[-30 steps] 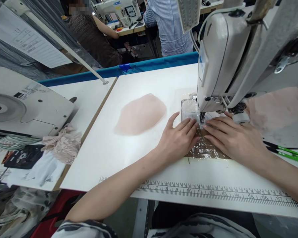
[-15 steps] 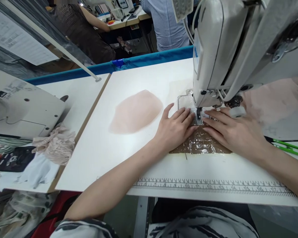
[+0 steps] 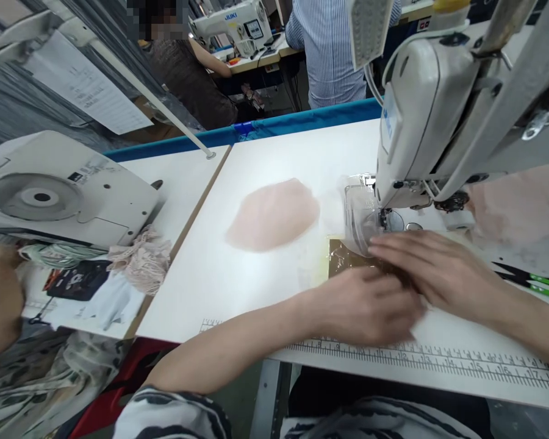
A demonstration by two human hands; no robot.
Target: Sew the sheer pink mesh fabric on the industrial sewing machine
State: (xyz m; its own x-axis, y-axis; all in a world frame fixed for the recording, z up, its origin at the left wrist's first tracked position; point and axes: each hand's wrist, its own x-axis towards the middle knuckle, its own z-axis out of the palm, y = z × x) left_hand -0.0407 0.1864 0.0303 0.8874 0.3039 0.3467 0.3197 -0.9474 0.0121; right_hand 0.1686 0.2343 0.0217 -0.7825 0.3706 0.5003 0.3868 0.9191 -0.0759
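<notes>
My right hand [image 3: 443,268] lies with its fingers stretched out just in front of the sewing machine's needle area [image 3: 384,219]. Its fingertips rest on the edge of a thin, sheer piece of fabric [image 3: 361,228] at the presser foot. My left hand [image 3: 370,305] is nearer the table's front, over the shiny brown taped patch [image 3: 343,259], partly overlapping the right hand. Motion smears its curled fingers, and I cannot make out whether they hold anything. To the left, a pale pink sheer fabric piece [image 3: 274,213] lies flat on the white table [image 3: 201,286].
Green-handled scissors [image 3: 546,286] lie right of my right hand. More pink fabric [image 3: 521,195] is behind them. A ruler strip [image 3: 439,360] runs along the front edge. Left stand another machine [image 3: 64,189] and a bundle of pale strips [image 3: 141,259]. Another person's arm [image 3: 0,299] shows far left.
My left hand has moved from beside the presser foot toward the front and right. My right hand has shifted slightly forward of the foot. The camera view has turned left.
</notes>
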